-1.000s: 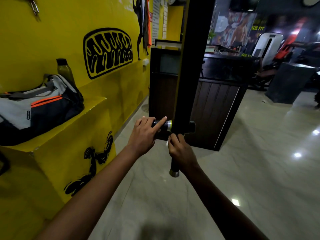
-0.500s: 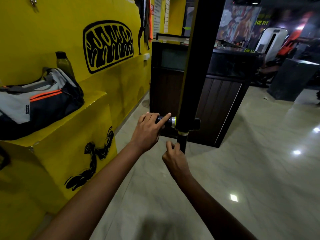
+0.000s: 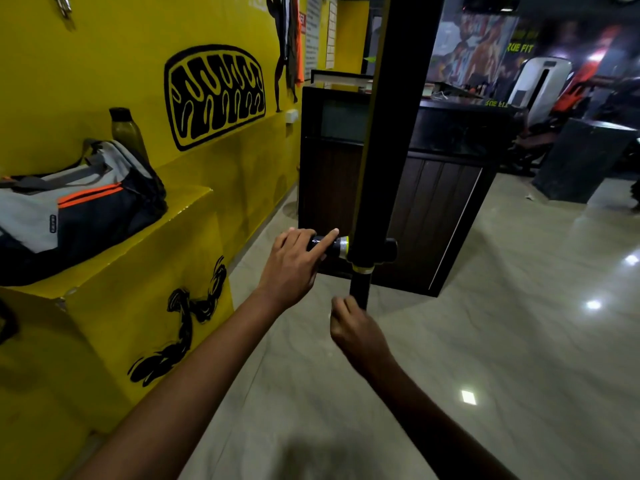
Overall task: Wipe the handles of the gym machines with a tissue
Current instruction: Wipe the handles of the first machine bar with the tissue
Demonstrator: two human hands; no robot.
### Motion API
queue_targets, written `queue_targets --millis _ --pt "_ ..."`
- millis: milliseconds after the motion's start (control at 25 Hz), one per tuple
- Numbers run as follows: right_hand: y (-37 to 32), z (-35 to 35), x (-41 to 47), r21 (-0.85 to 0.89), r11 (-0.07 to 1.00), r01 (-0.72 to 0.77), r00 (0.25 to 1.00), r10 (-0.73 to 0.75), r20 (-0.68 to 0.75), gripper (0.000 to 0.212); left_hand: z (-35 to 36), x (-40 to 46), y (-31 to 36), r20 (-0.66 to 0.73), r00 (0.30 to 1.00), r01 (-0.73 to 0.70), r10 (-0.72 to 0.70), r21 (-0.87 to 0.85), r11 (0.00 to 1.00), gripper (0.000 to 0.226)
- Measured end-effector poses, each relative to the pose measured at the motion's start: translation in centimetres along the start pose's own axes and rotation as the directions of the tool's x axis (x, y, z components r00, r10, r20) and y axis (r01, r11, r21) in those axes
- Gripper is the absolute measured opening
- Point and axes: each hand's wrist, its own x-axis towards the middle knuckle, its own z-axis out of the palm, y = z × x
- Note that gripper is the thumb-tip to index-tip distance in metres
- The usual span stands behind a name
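A black upright bar (image 3: 391,133) of a gym machine hangs in the middle of the view. A short horizontal handle (image 3: 336,244) with a silver collar crosses it, and a black lower grip (image 3: 360,287) points down below a yellow ring. My left hand (image 3: 294,261) is closed on the horizontal handle's left end, index finger stretched along it. My right hand (image 3: 356,329) is closed around the bottom of the lower grip. The tissue is hidden inside that fist; only a faint pale edge shows at its left side.
A yellow ledge (image 3: 138,258) on the left carries a grey and black sports bag (image 3: 79,209) and a dark bottle (image 3: 126,131). Behind the bar stands a dark wooden counter (image 3: 440,209). A black block (image 3: 581,157) and gym machines stand far right on glossy floor.
My right hand has slid down the lower grip, from just under the cross handle to its bottom end. My left hand has kept its hold on the horizontal handle.
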Motion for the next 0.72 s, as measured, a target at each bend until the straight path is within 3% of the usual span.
queue_targets --millis 80,160,720 --pt "1.7 -1.1 2.0 -0.034 0.999 0.022 0.991 -0.026 -0.131 0.005 0.0 -0.2 -0.2 0.003 1.000 0.005 -0.005 0.003 1.000 0.052" --pt "2.6 -1.0 3.2 -0.043 0.999 0.014 0.985 -0.022 -0.171 0.009 -0.1 -0.4 -0.2 -0.005 1.000 0.007 -0.007 0.011 1.000 0.052" --pt "0.3 2.9 -1.9 0.030 0.999 -0.011 0.999 0.013 -0.050 0.016 -0.2 0.1 0.3 0.020 1.000 0.000 0.000 -0.019 1.000 0.053"
